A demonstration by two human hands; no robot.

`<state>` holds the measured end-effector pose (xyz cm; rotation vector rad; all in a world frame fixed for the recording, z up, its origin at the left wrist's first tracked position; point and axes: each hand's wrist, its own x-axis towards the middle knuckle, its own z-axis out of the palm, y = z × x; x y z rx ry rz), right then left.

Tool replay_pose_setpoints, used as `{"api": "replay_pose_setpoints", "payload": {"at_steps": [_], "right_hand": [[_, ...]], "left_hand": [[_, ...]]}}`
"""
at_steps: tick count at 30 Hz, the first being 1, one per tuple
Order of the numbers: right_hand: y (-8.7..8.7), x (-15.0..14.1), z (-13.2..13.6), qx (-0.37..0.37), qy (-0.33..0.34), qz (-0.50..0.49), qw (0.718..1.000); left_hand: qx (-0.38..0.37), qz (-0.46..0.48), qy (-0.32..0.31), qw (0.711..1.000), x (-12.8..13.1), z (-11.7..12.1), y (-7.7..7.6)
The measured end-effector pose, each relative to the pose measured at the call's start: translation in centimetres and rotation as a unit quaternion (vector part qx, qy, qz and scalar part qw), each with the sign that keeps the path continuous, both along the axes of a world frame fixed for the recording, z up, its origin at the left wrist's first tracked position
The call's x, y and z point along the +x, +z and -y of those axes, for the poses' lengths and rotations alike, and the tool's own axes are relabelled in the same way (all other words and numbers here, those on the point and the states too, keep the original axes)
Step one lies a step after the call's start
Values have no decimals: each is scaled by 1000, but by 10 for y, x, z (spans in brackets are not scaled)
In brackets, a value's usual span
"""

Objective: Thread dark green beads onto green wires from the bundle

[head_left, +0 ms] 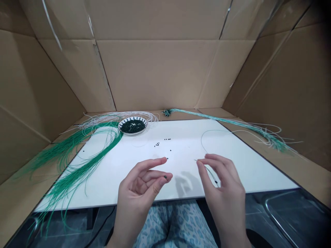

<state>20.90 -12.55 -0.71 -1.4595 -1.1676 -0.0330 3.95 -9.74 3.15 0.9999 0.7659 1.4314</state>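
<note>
Between the thumb and middle finger of my left hand (143, 187) sits a small dark green bead (165, 177); the index finger is stretched out above it. My right hand (223, 186) pinches a thin green cord (203, 148) between thumb and index finger, and a short end of it points left toward the bead. Below those fingers a dark bead (216, 182) shows on the cord, partly behind the hand. The two hands are apart over the white board (181, 137). Several loose dark beads (157, 144) lie on the board beyond my left hand.
At the back stands a patterned dish (120, 130) full of dark beads. Bundles of green cord (90, 165) spread along the left side, with white strands (124, 115) behind. Another cord bundle (222, 119) with a beaded end runs along the back right. Cardboard walls (160, 72) surround the board.
</note>
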Motion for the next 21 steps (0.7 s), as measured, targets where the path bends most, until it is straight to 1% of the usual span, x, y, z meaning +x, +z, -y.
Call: {"api": "replay_pose_setpoints", "payload": {"at_steps": [1,3,4,6,8,10,13,16,21], "right_hand": [[2,-4,2,6,42,-56,998],[8,-17,9,14,134,-162,978],[13,-26,12,17,165,-199,966],[20,-42,18,22,197,-233,952],[25,-54,21,40,202,-239,949],[27,-61,22,74,194,-231,951],[29,-68,22,107,175,-204,957],[31,-72,21,99,183,-188,960],[33,-76,19,94,189,-205,956]], "left_hand": [[-9,7,-5,1000,0,0,0],[-31,24,-18,999,0,1,2],[-43,35,-28,998,1,1,3],[-63,62,-47,995,1,3,4],[-75,86,-60,992,0,3,5],[-91,95,-66,989,-1,3,3],[-115,74,-71,988,-3,3,0],[-120,66,-72,988,-3,4,-1],[-125,119,-46,984,3,9,9]]}}
